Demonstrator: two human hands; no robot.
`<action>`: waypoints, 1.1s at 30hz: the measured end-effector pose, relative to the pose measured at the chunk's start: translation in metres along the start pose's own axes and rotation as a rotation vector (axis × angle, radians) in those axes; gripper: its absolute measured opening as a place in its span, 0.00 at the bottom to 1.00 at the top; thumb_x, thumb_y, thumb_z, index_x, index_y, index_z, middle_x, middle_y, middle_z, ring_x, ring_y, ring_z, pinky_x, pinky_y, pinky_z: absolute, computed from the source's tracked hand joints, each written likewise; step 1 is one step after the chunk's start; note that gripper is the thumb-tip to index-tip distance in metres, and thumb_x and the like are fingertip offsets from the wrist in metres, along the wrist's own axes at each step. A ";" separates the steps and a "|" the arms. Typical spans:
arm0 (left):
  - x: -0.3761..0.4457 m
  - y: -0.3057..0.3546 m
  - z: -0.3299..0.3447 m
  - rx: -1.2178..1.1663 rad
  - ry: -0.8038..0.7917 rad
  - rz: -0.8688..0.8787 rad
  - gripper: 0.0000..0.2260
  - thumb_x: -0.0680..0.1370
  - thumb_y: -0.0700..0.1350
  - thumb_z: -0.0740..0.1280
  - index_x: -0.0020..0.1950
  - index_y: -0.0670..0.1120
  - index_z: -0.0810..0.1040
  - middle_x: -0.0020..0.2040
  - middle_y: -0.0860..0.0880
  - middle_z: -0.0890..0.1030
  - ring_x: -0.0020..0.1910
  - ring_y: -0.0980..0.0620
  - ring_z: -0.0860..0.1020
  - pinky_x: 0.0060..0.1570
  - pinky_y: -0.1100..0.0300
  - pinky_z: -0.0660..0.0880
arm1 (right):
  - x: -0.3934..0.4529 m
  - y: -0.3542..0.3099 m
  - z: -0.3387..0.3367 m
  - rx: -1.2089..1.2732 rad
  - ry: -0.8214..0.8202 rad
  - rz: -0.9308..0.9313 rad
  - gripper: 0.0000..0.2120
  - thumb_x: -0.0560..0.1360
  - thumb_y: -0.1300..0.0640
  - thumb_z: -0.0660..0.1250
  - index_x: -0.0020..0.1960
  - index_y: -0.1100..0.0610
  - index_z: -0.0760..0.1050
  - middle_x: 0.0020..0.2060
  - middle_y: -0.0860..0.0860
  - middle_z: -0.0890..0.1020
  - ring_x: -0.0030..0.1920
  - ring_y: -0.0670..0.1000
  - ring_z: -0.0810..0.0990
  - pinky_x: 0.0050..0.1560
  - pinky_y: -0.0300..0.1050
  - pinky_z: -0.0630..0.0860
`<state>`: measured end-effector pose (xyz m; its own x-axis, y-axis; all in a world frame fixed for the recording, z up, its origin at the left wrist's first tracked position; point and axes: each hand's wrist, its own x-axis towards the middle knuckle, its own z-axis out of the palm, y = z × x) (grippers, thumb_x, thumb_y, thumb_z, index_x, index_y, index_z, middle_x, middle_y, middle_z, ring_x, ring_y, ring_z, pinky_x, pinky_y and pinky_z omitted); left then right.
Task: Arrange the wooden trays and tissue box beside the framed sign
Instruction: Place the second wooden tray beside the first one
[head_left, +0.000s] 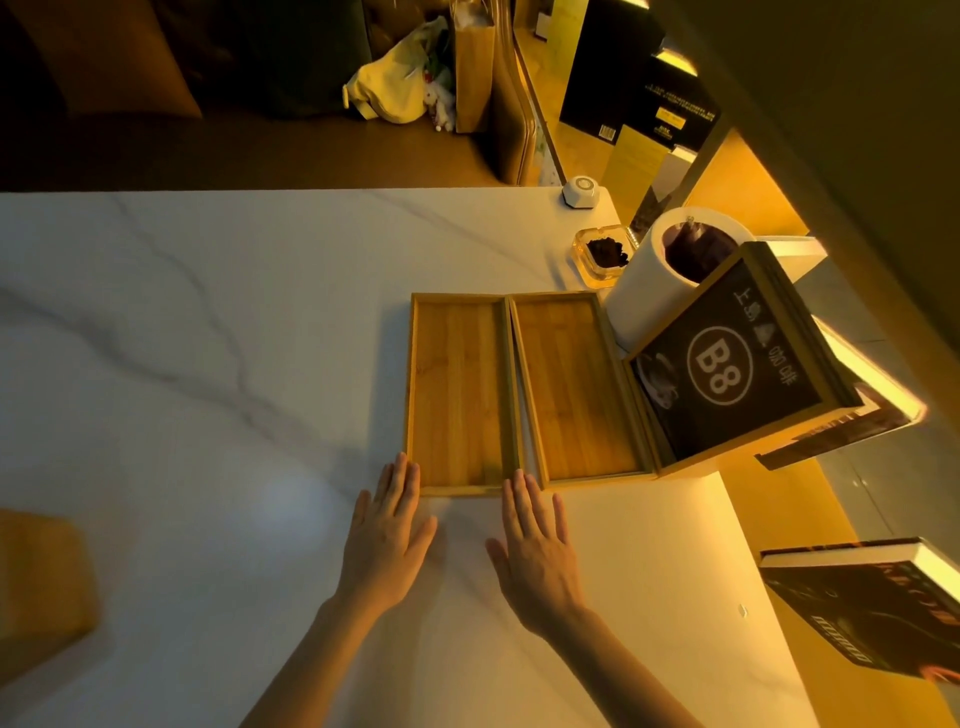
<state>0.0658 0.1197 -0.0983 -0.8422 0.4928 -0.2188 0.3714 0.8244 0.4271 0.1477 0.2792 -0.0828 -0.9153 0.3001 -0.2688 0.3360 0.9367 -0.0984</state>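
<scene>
Both wooden trays are lying side by side on the white marble table (208, 338), center-right of the frame: left tray (460, 392) and right tray (576, 387) are touching along their long edges, w/ the right tray's far side butting up against the framed sign (727, 358), which is standing tilted at the right w/ "B8" on its dark face. Left hand (387, 540) is lying flat, fingers spread, fingertips just touching the near short edge of the left tray; right hand (537, 545) is likewise flat & open, fingertips near the gap where the two trays meet. Neither grip is holding anything, both released, palms down on the table. Looks like the step in hand is squaring up the trays' near edges: the left tray is sitting slightly lower in the frame than the right one, so they're not quite flush. A blurred wooden block at the lower-left edge (41, 587) is prob. the tissue box, though can't tell for sure; it's sitting well apart from the trays. Next move, as I judge it: a light push on the left tray to line it up, then reaching to the lower left, gripping the box w/ both hands & setting it beside the trays.
</scene>
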 end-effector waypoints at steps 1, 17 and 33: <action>0.000 0.001 0.001 0.003 0.005 0.003 0.36 0.68 0.68 0.30 0.69 0.49 0.40 0.72 0.49 0.41 0.72 0.50 0.43 0.67 0.52 0.44 | 0.000 0.001 0.000 -0.005 0.003 -0.001 0.32 0.77 0.43 0.34 0.68 0.57 0.65 0.67 0.53 0.72 0.68 0.54 0.65 0.68 0.50 0.44; -0.005 0.011 0.009 0.023 0.038 0.047 0.34 0.75 0.64 0.37 0.71 0.43 0.54 0.72 0.46 0.53 0.70 0.45 0.53 0.64 0.45 0.59 | -0.004 0.023 0.003 -0.050 0.023 -0.033 0.30 0.77 0.42 0.38 0.70 0.57 0.60 0.70 0.54 0.64 0.75 0.53 0.47 0.70 0.50 0.41; -0.015 0.022 0.010 0.110 0.024 0.030 0.31 0.76 0.60 0.37 0.71 0.42 0.55 0.72 0.44 0.54 0.70 0.45 0.55 0.64 0.48 0.60 | -0.006 0.037 0.000 -0.030 0.036 -0.051 0.29 0.75 0.42 0.48 0.71 0.56 0.58 0.70 0.53 0.59 0.70 0.54 0.59 0.68 0.47 0.38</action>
<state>0.0902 0.1328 -0.0943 -0.8388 0.5118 -0.1856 0.4362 0.8358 0.3335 0.1658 0.3124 -0.0847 -0.9385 0.2579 -0.2296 0.2828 0.9557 -0.0821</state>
